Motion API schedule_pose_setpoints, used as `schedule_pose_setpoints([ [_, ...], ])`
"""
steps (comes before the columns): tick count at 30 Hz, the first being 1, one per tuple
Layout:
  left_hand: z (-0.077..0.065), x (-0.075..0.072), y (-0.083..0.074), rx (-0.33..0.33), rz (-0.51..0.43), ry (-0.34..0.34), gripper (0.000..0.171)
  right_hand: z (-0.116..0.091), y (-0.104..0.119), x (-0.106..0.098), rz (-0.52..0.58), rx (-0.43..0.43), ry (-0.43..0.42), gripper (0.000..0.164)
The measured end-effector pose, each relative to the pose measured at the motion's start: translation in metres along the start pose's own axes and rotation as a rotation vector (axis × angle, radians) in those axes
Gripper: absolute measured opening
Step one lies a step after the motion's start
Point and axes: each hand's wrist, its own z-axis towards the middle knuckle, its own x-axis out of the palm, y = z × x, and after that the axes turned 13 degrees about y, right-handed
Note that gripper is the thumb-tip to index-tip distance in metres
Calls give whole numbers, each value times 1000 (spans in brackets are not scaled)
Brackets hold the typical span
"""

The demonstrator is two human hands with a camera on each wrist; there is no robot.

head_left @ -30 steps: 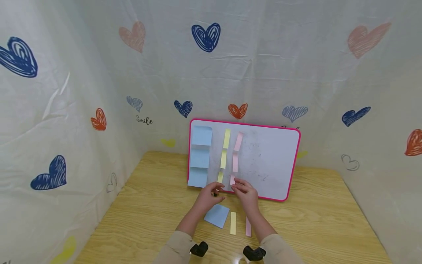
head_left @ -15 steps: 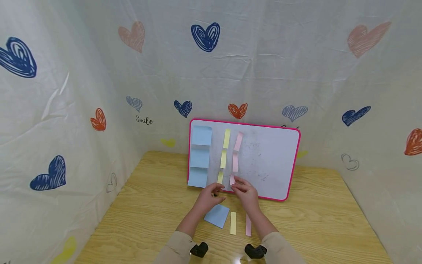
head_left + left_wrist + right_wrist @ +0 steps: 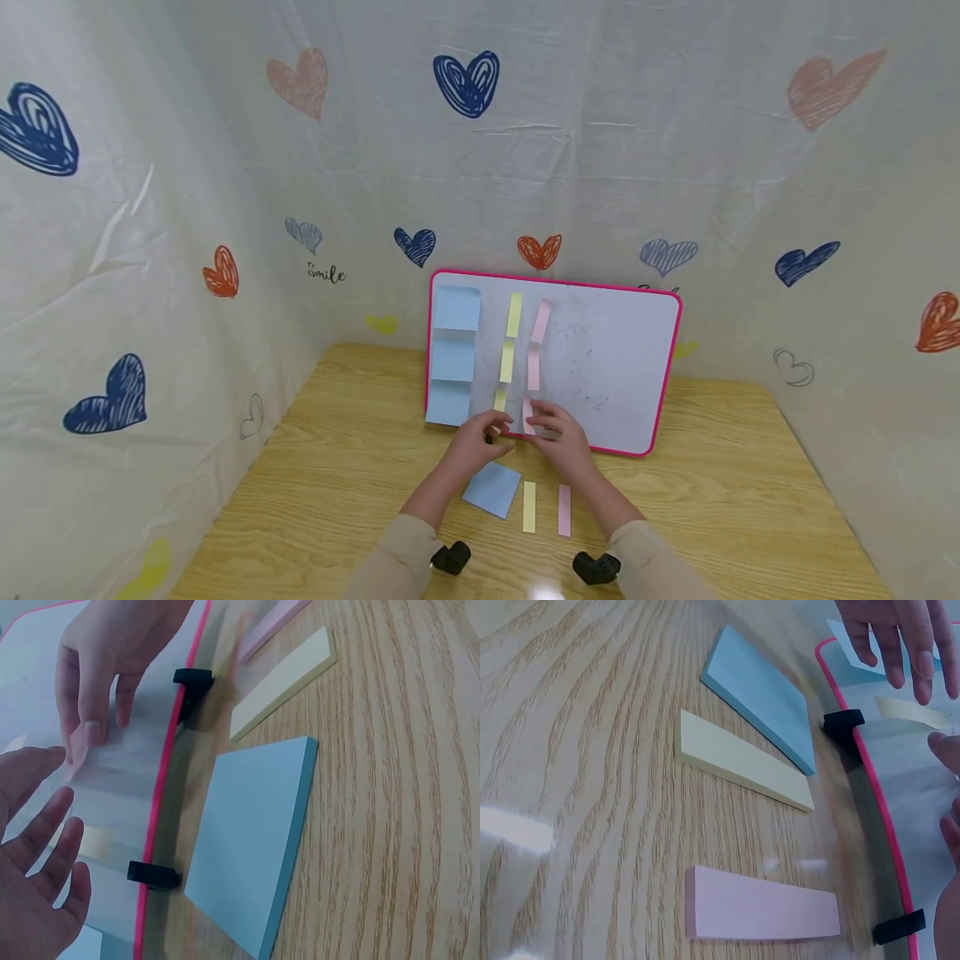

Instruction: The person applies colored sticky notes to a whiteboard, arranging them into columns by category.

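Observation:
A whiteboard (image 3: 615, 367) with a pink rim stands propped up, with columns of blue, yellow and pink sticky notes on it. At the lowest pink sticky note (image 3: 528, 414) is my right hand (image 3: 562, 442), its fingertips touching or just beside the paper, the thumb held apart below. My left hand (image 3: 472, 442) hovers by the lowest yellow sticky note (image 3: 500, 400), fingers loosely bent and holding nothing. On the table in front lie a blue sticky note pad (image 3: 251, 832), a narrow yellow pad (image 3: 739, 761) and a narrow pink pad (image 3: 761, 906).
The wooden table (image 3: 720, 500) meets a white curtain (image 3: 585, 167) printed with hearts at the back and sides. Black clips (image 3: 154, 874) sit on the board's lower edge. Blue sticky notes (image 3: 452, 356) hang down the board's left side.
My right hand has shifted slightly down and its fingers have spread, so more of the lowest pink note and the pink pad shows. The left hand has barely moved.

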Motion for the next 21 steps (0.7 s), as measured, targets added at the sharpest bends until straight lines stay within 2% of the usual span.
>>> schedule_pose_setpoints([
  [4,2,-2,1,3,7,9,35,2,-1,-4,-137,-19,45,29],
  [7,3,-3,1,3,13,18,35,3,0,-7,-198,-49,70,33],
  [14,5,-6,-3,-43,13,41,36,4,0,-14,-285,-144,115,45],
  [21,7,-8,0,-35,49,59,36,6,0,-18,-358,-182,144,47],
])
